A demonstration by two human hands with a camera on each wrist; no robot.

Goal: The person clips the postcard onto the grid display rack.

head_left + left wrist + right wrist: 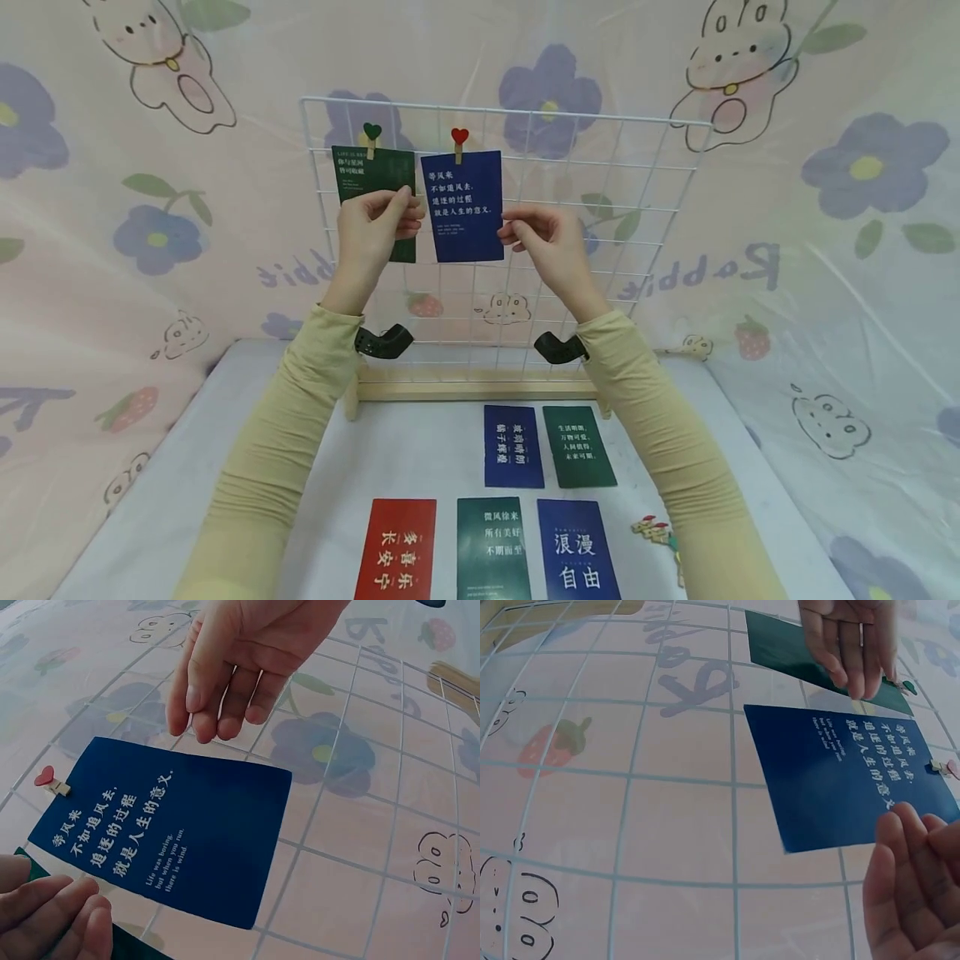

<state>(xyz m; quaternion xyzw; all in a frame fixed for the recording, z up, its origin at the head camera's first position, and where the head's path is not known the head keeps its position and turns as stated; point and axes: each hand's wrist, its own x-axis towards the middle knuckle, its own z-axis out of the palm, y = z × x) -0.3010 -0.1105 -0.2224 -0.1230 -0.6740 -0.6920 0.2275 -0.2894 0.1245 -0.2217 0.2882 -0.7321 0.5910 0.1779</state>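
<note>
A blue card [463,207] with white writing hangs on a white wire grid [600,179], held at its top by a wooden clip with a red heart [460,136]. Left of it, a green card [375,171] hangs from a clip with a green heart [372,132]. My left hand [372,229] is in front of the green card, fingertips close to the blue card's left edge. By its right edge is my right hand [551,242], fingers loosely bent; the left wrist view shows these fingertips just off the card.
On the white table below lie a blue card [513,447], a green card [579,447], a red card [396,546], another green card [492,546] and another blue card [577,550]. Several small heart clips [651,528] are heaped beside the right forearm. A wooden base [480,390] supports the grid.
</note>
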